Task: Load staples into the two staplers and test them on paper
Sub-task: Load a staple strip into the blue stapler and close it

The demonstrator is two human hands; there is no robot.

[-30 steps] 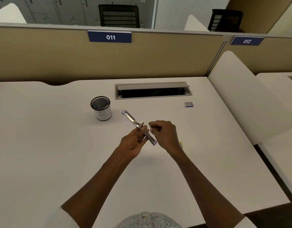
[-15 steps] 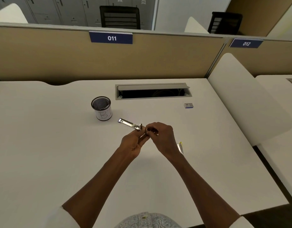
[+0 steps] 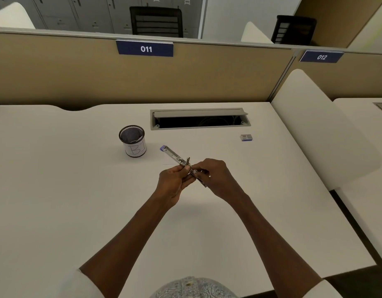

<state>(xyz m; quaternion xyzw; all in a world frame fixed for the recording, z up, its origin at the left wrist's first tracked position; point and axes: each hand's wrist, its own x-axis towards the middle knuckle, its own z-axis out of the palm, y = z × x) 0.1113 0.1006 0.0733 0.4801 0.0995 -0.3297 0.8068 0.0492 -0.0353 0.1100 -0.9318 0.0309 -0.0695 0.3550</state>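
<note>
Over the middle of the worktop point(image 3: 78, 190), the left hand point(image 3: 171, 183) is pinching the opened stapler point(image 3: 175, 155) at its hinge while the right hand point(image 3: 215, 177) is closing fingertips on its near end, seemingly feeding staples, which should be slid in level and straight.

sleeves point(image 3: 82, 282): short, white | forearms: bare | lap garment point(image 3: 194, 287): grey-white paisley print
</note>
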